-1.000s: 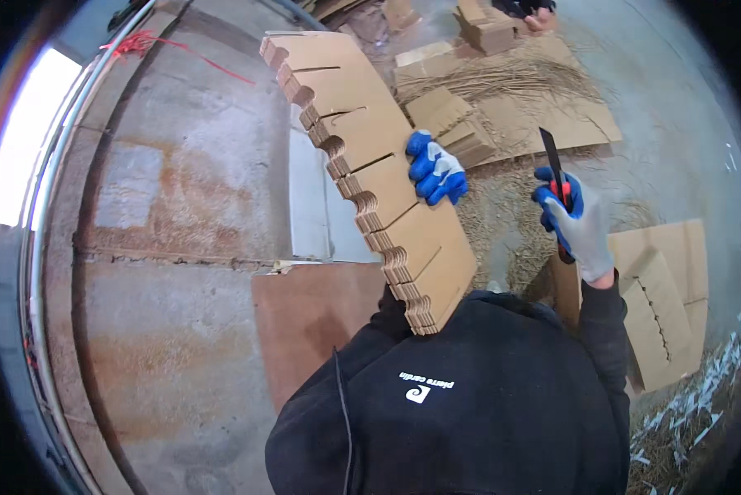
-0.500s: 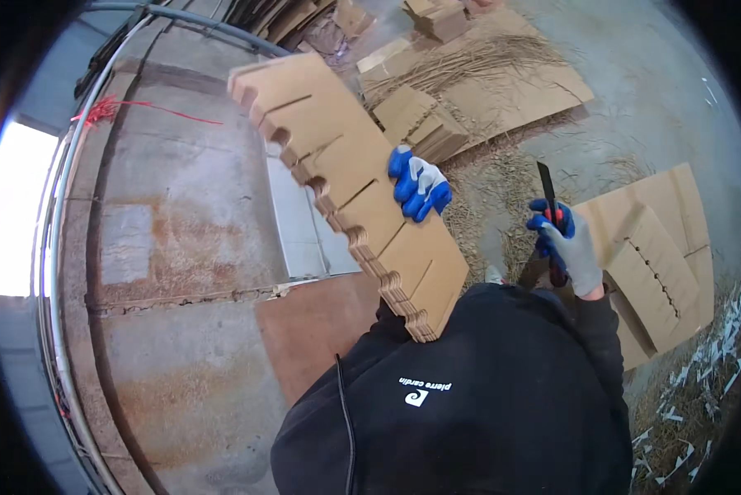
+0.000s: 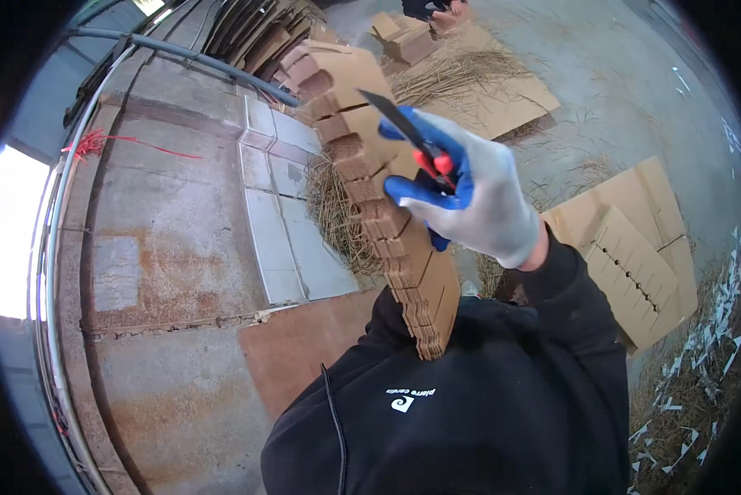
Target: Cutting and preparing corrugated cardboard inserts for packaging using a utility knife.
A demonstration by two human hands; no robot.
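A thick stack of slotted cardboard partitions (image 3: 432, 272) stands tilted in front of my chest, its notched edges turned to the left. My left hand (image 3: 439, 242), in a blue-and-white glove, grips the stack from its right side; only a little blue shows, and the rest is hidden behind my right hand. In the same kind of glove, my right hand (image 3: 477, 186) is closed round a red-and-black utility knife (image 3: 438, 163). The knife's dark blade points up and left, in front of the upper part of the stack.
Cardboard sheets (image 3: 659, 206) with a slotted stack on top lie at the right. Cardboard strips (image 3: 461, 70) are strewn over another sheet farther off, beside more cardboard stacks (image 3: 403, 37). Part of another person (image 3: 449, 16) shows at the top. A metal pipe (image 3: 181, 54) crosses the upper left.
My right hand has brought the knife left and up, from beside my body to the stack. The stack has turned more upright, showing more of its notched edges.
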